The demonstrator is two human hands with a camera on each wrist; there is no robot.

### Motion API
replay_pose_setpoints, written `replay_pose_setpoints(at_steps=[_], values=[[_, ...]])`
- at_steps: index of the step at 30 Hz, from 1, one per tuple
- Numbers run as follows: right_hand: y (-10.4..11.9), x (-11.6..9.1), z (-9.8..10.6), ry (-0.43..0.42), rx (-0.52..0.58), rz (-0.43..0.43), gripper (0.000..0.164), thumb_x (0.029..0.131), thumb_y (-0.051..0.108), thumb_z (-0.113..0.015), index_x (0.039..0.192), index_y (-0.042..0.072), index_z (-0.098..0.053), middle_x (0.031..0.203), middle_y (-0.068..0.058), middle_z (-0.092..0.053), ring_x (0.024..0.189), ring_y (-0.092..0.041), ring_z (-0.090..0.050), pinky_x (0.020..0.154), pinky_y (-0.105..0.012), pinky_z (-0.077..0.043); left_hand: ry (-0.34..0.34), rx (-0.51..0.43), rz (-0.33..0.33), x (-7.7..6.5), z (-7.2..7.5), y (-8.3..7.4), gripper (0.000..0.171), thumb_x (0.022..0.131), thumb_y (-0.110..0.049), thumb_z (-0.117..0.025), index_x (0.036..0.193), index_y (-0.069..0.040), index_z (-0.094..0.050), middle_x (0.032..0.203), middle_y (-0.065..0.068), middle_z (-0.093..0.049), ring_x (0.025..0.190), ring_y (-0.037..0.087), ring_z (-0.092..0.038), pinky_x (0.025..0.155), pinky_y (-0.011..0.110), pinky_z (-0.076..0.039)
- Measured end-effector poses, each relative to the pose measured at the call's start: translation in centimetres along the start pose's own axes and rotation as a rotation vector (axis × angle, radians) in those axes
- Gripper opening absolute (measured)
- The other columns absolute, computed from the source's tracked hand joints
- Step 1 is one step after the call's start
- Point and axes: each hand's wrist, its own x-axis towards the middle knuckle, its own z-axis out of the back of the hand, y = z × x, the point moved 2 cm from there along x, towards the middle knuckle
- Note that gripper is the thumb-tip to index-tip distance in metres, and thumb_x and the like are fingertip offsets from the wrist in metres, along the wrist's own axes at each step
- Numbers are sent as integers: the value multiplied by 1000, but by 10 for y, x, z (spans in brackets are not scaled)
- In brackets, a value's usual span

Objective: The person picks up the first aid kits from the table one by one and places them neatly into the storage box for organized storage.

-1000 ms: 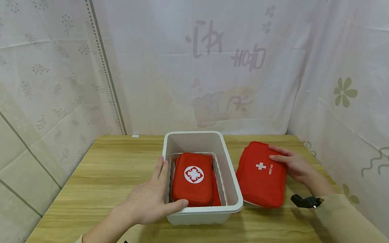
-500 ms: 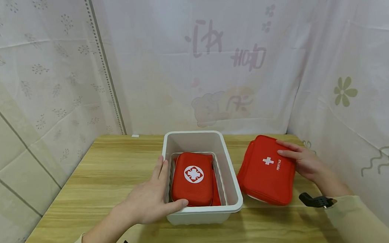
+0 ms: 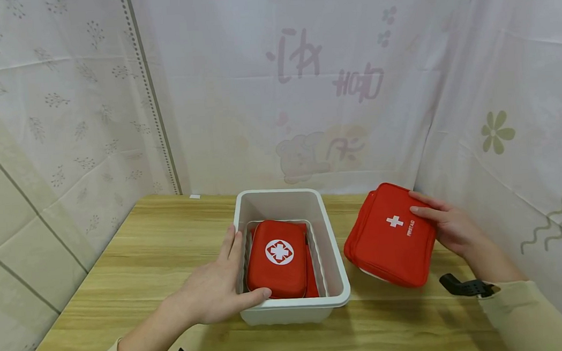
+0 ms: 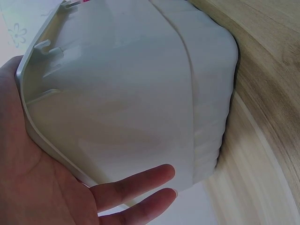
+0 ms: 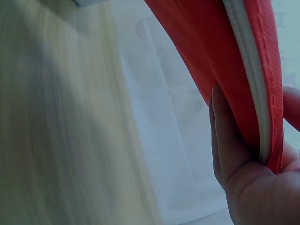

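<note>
My right hand (image 3: 458,230) holds a red first aid pouch (image 3: 395,249) with a white cross by its right edge, thumb on the printed face and fingers behind. The pouch is tilted, raised off the table, right of the white plastic bin (image 3: 337,268). In the right wrist view the pouch (image 5: 225,61) shows its pale zip between thumb and fingers. My left hand (image 3: 215,287) rests on the bin's near left corner, thumb along the front rim. Straight fingers (image 4: 140,183) touch its outer wall. Inside lies a red hard-shell first aid case (image 3: 277,277) with a round white emblem.
Under the case in the bin lies another red item (image 3: 312,281), mostly hidden. The bin stands on a wood-grain table (image 3: 169,247). Patterned cloth curtains (image 3: 237,92) hang behind and at both sides. A small white piece (image 3: 195,196) lies at the table's far edge.
The right hand has lifted the red pouch up and to the right, away from the bin and off the table. The left hand and the bin have stayed in place.
</note>
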Motion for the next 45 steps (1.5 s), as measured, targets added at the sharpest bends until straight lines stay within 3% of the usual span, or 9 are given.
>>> replay_pose_setpoints(at_steps=[9, 20, 27, 34, 45], values=[[17, -4, -9, -36, 119, 26, 43, 113, 12, -60, 150, 31, -70, 122, 15, -78, 103, -11, -78, 86, -33, -66, 3, 3, -1, 0, 0, -1, 132, 91, -84, -65, 176, -3, -5, 186, 15, 1, 90, 28, -78, 84, 48, -61], [34, -7, -16, 30, 206, 86, 41, 114, 8, -55, 147, 27, -71, 124, 9, -78, 106, -15, -79, 86, -36, -67, 0, 0, -7, 0, 0, -1, 132, 91, -83, -66, 176, -2, -6, 186, 15, 2, 92, 28, -78, 85, 48, -61], [44, -6, -26, 42, 233, 81, 42, 114, 9, -56, 150, 27, -69, 127, 8, -77, 109, -15, -78, 88, -36, -67, 2, -1, -4, 0, 0, -1, 131, 92, -82, -66, 177, -5, -3, 186, 15, 2, 92, 29, -78, 85, 49, -61], [50, -2, -49, 79, 227, 64, 44, 114, 8, -55, 153, 27, -67, 131, 8, -75, 112, -16, -76, 90, -35, -66, 4, -9, -5, 0, 0, 0, 132, 91, -82, -67, 177, -5, -3, 186, 15, 2, 92, 28, -78, 86, 49, -62], [52, 17, -101, 123, 108, 57, 42, 113, 8, -58, 151, 24, -65, 130, 7, -75, 108, -14, -77, 91, -31, -65, 3, -6, -1, 1, 1, -1, 132, 91, -81, -68, 177, -4, -5, 186, 15, 1, 81, 23, -74, 84, 47, -61]])
